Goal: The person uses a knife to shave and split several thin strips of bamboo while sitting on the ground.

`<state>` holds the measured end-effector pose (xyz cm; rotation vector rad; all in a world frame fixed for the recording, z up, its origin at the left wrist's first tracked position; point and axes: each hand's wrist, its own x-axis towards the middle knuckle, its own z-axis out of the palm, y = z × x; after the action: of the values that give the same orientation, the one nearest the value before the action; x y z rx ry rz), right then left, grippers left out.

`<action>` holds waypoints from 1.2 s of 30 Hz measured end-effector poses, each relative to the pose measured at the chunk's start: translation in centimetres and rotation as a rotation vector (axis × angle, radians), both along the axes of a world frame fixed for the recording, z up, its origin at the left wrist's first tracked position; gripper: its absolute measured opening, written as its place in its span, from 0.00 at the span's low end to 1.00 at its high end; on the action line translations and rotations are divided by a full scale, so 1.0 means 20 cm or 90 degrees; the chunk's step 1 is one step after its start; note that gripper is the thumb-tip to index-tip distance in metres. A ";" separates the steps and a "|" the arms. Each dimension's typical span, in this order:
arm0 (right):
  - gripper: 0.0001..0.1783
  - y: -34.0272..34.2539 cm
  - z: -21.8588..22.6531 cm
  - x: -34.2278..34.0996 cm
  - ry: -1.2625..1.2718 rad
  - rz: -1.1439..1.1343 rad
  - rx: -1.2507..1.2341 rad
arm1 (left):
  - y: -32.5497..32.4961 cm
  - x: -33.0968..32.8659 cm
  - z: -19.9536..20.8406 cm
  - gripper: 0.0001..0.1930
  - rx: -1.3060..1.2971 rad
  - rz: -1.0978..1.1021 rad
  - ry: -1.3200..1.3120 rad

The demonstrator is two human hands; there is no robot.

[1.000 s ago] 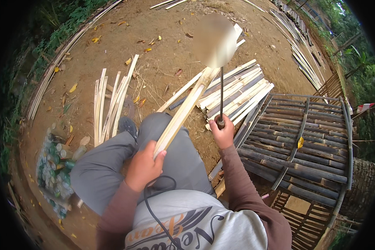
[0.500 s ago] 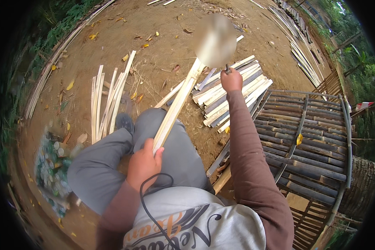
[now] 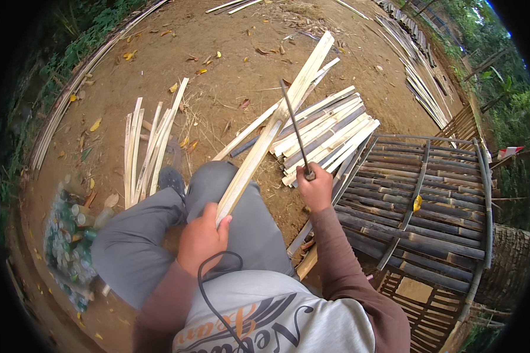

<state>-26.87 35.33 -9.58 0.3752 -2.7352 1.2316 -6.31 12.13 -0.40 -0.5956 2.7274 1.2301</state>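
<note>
My left hand (image 3: 203, 242) is closed round the near end of a long, pale split bamboo slat (image 3: 254, 154). The slat slopes away to the upper right, passing over my bent leg in grey trousers. My right hand (image 3: 315, 189) grips the handle of a long-bladed knife, probably a machete. Its dark blade (image 3: 297, 130) appears narrow, almost edge-on, and points away from me. The blade's far part lies alongside or across the slat in the picture; whether they touch I cannot tell. Beyond my right hand lies a pile of cut bamboo strips (image 3: 327, 134).
More strips (image 3: 154, 150) lie beyond my left knee. A raised bamboo platform (image 3: 421, 206) stands close on my right. Clear and green bottles (image 3: 70, 244) are heaped at my left. Long bamboo lengths (image 3: 423, 88) lie far right. A dark cord (image 3: 201, 273) hangs over my shirt.
My right hand has come back toward me and slightly left with the knife, whose blade now shows plainly. The left hand keeps its grip, and the slat has barely moved.
</note>
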 end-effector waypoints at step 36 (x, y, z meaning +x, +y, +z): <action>0.19 0.21 0.09 -1.23 -0.039 -0.146 0.295 | 0.05 0.03 -0.02 0.13 -0.068 -0.045 0.006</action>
<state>-51.44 39.49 -7.74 0.0556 -2.9946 0.5591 -5.72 13.04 -0.88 -0.4996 2.8094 1.0802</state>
